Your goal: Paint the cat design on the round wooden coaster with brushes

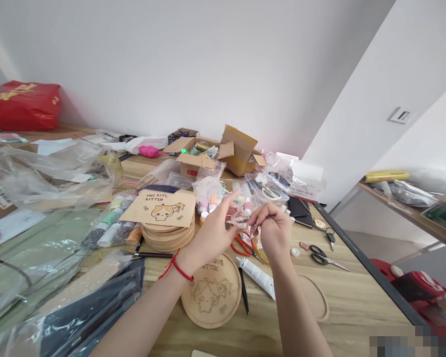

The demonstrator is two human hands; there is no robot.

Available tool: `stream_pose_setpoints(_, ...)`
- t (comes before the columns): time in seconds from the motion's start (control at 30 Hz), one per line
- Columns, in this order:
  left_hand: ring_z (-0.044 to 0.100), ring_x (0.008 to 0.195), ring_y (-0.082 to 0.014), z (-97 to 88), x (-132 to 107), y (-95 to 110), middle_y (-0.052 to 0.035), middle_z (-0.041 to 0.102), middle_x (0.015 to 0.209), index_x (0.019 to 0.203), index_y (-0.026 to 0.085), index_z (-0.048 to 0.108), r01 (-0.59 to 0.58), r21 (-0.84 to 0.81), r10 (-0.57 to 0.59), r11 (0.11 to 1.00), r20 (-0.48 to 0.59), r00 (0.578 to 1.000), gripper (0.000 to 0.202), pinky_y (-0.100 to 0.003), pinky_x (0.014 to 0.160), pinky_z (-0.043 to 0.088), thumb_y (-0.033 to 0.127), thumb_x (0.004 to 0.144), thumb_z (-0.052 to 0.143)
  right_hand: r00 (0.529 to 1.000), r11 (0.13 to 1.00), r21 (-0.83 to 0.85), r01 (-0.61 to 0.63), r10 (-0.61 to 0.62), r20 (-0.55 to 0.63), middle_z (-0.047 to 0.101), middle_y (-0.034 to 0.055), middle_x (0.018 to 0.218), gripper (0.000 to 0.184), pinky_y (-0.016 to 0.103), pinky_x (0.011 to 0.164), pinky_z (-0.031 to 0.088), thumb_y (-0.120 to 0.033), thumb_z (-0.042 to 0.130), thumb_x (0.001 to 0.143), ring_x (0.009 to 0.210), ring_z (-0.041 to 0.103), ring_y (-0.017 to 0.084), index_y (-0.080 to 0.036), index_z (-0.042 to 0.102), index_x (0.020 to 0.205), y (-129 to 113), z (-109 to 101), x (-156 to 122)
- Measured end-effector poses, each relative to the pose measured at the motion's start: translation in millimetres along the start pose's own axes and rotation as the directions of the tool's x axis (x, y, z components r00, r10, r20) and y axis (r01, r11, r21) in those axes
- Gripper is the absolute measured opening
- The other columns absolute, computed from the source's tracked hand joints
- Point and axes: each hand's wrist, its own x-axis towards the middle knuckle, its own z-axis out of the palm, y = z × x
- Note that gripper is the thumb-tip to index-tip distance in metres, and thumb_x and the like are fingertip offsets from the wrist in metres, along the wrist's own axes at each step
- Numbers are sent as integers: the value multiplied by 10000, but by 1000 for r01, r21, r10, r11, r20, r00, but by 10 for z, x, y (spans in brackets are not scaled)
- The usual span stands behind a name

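My left hand (221, 225) is raised over the table, its thumb and fingers around a small clear, round plastic thing (240, 218) whose kind I cannot make out. Close beside it, my right hand (271, 230) has its fingers curled in a pinch; what lies between the fingertips is too small to tell. Below my left hand a round wooden plate (211, 292) with a kitten outline and lettering lies on the table. To its right are black tweezers (244, 290) and a white tube (258, 277). Orange-handled scissors (241, 245) lie behind my hands, partly covered.
A paper kitten pattern (159, 208) rests on stacked wooden plates (169, 238) at the left. Plastic-wrapped packets (92, 302) cover the left side. Open cardboard boxes (240, 148) stand at the back. Black scissors (325, 258) and a wooden ring (321, 300) lie at the right.
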Motion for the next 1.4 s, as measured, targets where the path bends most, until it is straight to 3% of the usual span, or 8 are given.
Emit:
stream_pose_setpoints(0.27, 616, 1085, -230, 30, 2, 17, -92, 583, 1290, 1453, 285, 301, -38, 21, 39, 999, -37, 999, 731, -413, 981, 484, 152, 824, 649, 996, 986, 147, -78, 82, -17, 570, -39, 461, 127, 175, 298, 340, -97, 404, 499, 311, 461, 76, -203, 458, 453, -18, -16, 22)
stream_pose_setpoints(0.47, 605, 1116, -243, 19, 3, -7, -81, 629, 1199, 1464, 281, 285, -43, 8, 43, 999, -31, 999, 730, -420, 994, 474, 234, 839, 662, 995, 986, 141, -85, 78, 54, 574, -36, 467, 131, 184, 291, 352, -95, 405, 505, 303, 464, 83, -201, 464, 456, -32, -21, 8)
stream_pose_setpoints(0.7, 616, 1104, -242, 38, -7, 28, -100, 611, 1266, 1456, 262, 298, -18, 16, 18, 1000, -15, 1000, 729, -418, 963, 491, 264, 833, 677, 1000, 999, 40, -10, 11, -5, 580, -33, 478, 147, 171, 330, 366, -90, 397, 519, 334, 475, 71, -197, 480, 462, -53, -39, 1)
stream_pose_setpoints(0.83, 632, 1093, -237, 55, -18, 30, -82, 660, 1192, 1463, 262, 284, -15, -25, 15, 1000, 6, 1000, 769, -413, 959, 505, 277, 816, 697, 992, 985, 123, -125, 121, 38, 548, -42, 433, 128, 167, 258, 303, -93, 394, 483, 266, 416, 71, -201, 451, 446, -68, -84, 28)
stream_pose_setpoints(0.97, 637, 1103, -227, 85, -37, 24, -91, 644, 1254, 1490, 257, 246, -18, -63, 20, 998, 32, 999, 779, -418, 977, 504, 282, 834, 665, 995, 989, 116, -91, 95, -31, 573, -33, 446, 143, 171, 263, 327, -81, 392, 459, 272, 442, 79, -190, 483, 447, -88, -144, 43)
stream_pose_setpoints(1.17, 634, 1127, -199, 91, -54, 43, -66, 653, 1251, 1504, 272, 235, 8, -266, 18, 964, 95, 995, 787, -404, 1009, 497, 257, 842, 659, 981, 956, 227, -188, 170, 93, 579, -29, 477, 139, 198, 257, 363, -70, 439, 467, 300, 488, 106, -197, 489, 443, -156, -193, 56)
stream_pose_setpoints(1.3, 629, 1139, -204, 128, -59, 39, -69, 644, 1265, 1503, 286, 242, 43, -341, 15, 939, 167, 986, 807, -426, 1032, 485, 239, 829, 684, 978, 974, 105, -201, 193, 84, 508, -43, 398, 132, 175, 230, 229, -93, 400, 449, 251, 377, 76, -206, 463, 421, -199, -263, 65)
stream_pose_setpoints(1.4, 625, 1143, -217, 202, -61, 0, -88, 629, 1272, 1490, 288, 286, 44, -378, 27, 925, 181, 983, 803, -422, 1018, 498, 237, 809, 709, 996, 989, -120, -87, 88, 6, 512, -40, 393, 147, 175, 270, 230, -109, 368, 461, 279, 374, 68, -209, 470, 424, -219, -281, 38)
